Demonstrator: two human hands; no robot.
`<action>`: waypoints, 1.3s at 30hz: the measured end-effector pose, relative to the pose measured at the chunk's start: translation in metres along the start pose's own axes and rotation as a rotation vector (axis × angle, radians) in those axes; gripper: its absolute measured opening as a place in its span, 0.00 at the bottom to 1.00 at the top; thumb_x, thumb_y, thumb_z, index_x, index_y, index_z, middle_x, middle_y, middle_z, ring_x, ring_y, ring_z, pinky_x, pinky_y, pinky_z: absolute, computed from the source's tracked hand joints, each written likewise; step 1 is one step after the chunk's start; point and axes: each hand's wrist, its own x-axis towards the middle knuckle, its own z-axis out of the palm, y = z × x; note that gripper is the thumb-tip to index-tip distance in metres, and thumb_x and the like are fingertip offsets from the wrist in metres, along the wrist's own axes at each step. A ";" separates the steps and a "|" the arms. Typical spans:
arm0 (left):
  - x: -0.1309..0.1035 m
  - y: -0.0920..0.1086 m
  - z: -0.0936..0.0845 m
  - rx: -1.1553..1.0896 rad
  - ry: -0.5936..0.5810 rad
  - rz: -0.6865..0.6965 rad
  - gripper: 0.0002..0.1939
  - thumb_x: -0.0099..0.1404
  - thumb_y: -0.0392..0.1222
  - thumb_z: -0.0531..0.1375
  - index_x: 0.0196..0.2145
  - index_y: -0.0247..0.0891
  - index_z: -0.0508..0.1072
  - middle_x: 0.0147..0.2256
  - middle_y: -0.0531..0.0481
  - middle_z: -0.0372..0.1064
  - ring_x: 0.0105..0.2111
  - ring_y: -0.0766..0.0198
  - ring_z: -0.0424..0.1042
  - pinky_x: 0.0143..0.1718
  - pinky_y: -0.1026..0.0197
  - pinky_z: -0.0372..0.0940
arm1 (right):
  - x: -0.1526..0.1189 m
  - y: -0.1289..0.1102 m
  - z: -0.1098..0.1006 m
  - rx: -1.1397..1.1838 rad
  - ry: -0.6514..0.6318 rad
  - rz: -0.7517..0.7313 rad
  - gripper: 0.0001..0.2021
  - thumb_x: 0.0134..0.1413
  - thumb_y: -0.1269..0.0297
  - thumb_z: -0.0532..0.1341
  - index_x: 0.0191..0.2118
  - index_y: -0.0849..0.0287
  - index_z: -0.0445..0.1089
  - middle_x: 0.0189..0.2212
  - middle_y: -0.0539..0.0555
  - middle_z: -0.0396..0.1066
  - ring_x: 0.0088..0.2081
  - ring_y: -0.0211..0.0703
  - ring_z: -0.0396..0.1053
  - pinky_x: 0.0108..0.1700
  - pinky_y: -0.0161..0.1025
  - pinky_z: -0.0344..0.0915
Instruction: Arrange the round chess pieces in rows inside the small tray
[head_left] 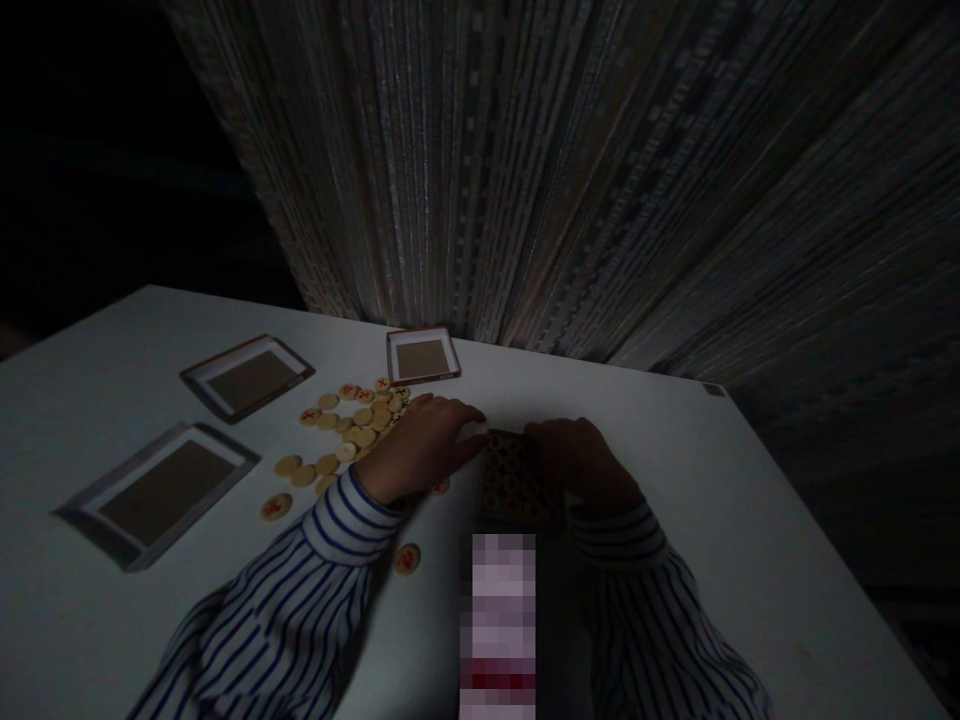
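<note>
Between my hands lies a dark, shallow box [510, 520] filled with rows of round Chinese chess pieces [513, 480]. My left hand [420, 450] reaches the box's upper left corner, its thumb and forefinger curved towards each other; what they pinch, if anything, is unclear. At the upper right of the box is my right hand [589, 460], fingers curled down in deep shadow over its edge, their tips hidden. Loose wooden chess pieces [364, 437], some showing red or black characters, spread left of and partly behind my left hand. One red-marked piece [407, 558] lies below my left wrist.
Three shallow trays or lids with brown centres rest on the white table [750, 520]: a near-left tray [247, 455], a far-left tray [187, 375] and a back tray [424, 380]. A string curtain [480, 200] hangs behind the table's far edge. Lighting is dim.
</note>
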 end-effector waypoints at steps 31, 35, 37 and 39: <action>0.000 0.002 -0.001 -0.009 -0.038 -0.017 0.17 0.64 0.47 0.55 0.46 0.36 0.72 0.42 0.43 0.73 0.44 0.54 0.69 0.48 0.52 0.59 | -0.003 -0.001 -0.006 0.011 -0.016 -0.025 0.12 0.59 0.69 0.50 0.42 0.58 0.69 0.34 0.58 0.75 0.38 0.48 0.72 0.36 0.42 0.62; 0.000 0.004 -0.002 -0.015 -0.032 -0.019 0.17 0.64 0.46 0.55 0.46 0.35 0.72 0.42 0.43 0.74 0.44 0.53 0.70 0.47 0.52 0.59 | -0.004 -0.002 -0.007 0.013 -0.005 -0.028 0.11 0.59 0.69 0.50 0.42 0.57 0.69 0.34 0.57 0.75 0.38 0.47 0.72 0.36 0.41 0.61; 0.000 0.004 -0.003 -0.013 -0.036 -0.022 0.17 0.64 0.46 0.55 0.46 0.35 0.72 0.42 0.42 0.74 0.44 0.53 0.70 0.47 0.51 0.59 | -0.004 -0.001 -0.005 0.015 0.001 -0.028 0.11 0.59 0.69 0.51 0.41 0.57 0.69 0.34 0.57 0.75 0.37 0.47 0.72 0.35 0.41 0.61; -0.001 0.003 -0.002 -0.007 -0.035 -0.023 0.17 0.64 0.46 0.55 0.46 0.35 0.72 0.42 0.42 0.74 0.44 0.53 0.69 0.48 0.51 0.59 | -0.004 0.000 -0.003 0.017 0.014 -0.030 0.11 0.58 0.69 0.50 0.41 0.57 0.69 0.34 0.57 0.75 0.37 0.47 0.72 0.33 0.40 0.60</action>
